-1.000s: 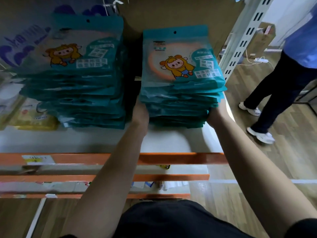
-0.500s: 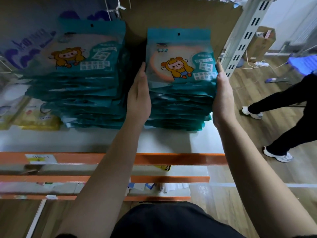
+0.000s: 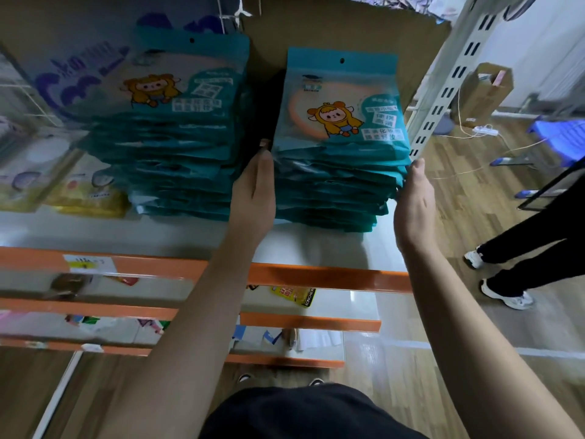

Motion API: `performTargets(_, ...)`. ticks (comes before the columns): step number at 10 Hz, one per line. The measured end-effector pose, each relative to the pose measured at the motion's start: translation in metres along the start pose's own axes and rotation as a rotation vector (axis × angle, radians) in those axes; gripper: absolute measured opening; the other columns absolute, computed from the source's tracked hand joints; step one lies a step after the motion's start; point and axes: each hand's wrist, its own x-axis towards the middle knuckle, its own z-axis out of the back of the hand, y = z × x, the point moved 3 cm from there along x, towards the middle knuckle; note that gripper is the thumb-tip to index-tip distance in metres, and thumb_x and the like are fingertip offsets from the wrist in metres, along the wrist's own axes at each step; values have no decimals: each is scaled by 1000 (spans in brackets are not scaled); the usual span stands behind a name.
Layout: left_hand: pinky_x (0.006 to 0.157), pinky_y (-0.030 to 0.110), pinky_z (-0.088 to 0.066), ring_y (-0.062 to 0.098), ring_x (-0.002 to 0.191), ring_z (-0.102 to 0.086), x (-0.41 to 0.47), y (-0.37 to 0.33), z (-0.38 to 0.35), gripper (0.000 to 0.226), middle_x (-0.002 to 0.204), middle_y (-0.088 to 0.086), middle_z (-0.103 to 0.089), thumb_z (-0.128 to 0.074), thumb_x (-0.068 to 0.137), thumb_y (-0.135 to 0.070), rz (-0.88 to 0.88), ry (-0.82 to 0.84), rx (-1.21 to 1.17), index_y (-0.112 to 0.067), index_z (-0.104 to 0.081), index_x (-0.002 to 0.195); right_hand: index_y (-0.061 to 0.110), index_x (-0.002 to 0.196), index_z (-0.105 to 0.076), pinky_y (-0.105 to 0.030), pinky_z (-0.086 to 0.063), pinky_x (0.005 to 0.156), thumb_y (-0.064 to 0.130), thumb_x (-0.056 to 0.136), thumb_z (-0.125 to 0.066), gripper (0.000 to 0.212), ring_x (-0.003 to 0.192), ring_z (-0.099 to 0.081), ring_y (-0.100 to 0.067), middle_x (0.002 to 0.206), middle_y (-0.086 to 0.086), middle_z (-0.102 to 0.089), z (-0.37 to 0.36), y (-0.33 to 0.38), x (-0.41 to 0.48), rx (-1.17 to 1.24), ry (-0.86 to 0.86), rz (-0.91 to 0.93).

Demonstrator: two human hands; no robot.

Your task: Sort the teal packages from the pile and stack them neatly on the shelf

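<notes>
Two tall stacks of teal packages with a cartoon figure stand side by side on the white shelf. The left stack is untouched. My left hand lies flat against the left side of the right stack, fingers straight and pointing to the back. My right hand is at that stack's right side, palm inward, fingertips touching the package edges and thumb up. Neither hand lifts the stack; it rests on the shelf.
Yellow and pale packages lie left of the teal stacks. A grey slotted upright stands just right of the right stack. Orange shelf beams run below. Another person's legs are on the wooden floor at right, beyond a blue stool.
My hands rose from the base of the right stack to its sides, then slid back toward me. The stack looks squarer. The person at right stepped further away.
</notes>
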Motion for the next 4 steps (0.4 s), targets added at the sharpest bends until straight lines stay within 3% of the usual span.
performTargets(1, 62, 1, -41, -14, 67, -55, -13, 0, 14, 25, 78, -30, -65, -35, 105, -31, -118, 58, 99, -46, -56, 102, 23, 112, -61, -43, -51, 83, 34, 105, -24, 39, 98, -62, -19, 104, 1, -66, -1, -1, -22, -98, -41, 116)
performTargets(2, 54, 10, -37, 8, 60, -53, -16, 9, 33, 26, 74, 7, -65, -36, 104, -34, -180, 159, 210, -30, -61, 96, 13, 128, -52, -39, -50, 87, 18, 99, -41, 31, 105, -60, -17, 114, 0, -64, -6, -6, -41, -281, -28, 171)
performTargets(3, 63, 11, -40, 7, 71, -57, -24, 12, 59, 31, 92, 12, -69, -39, 103, -35, -164, 282, 317, -21, -63, 116, 11, 147, -31, -31, -41, 99, 10, 90, -56, 62, 119, -50, -26, 135, -11, -54, -22, -1, -68, -529, -39, 140)
performTargets(4, 80, 2, -40, -5, 95, -58, -35, 11, 91, 38, 113, -8, -63, -41, 102, -36, -184, 321, 348, -16, -59, 130, 0, 145, -30, -37, -34, 107, 7, 85, -58, 67, 127, -42, -33, 138, -20, -46, -50, 8, -94, -634, -52, 122)
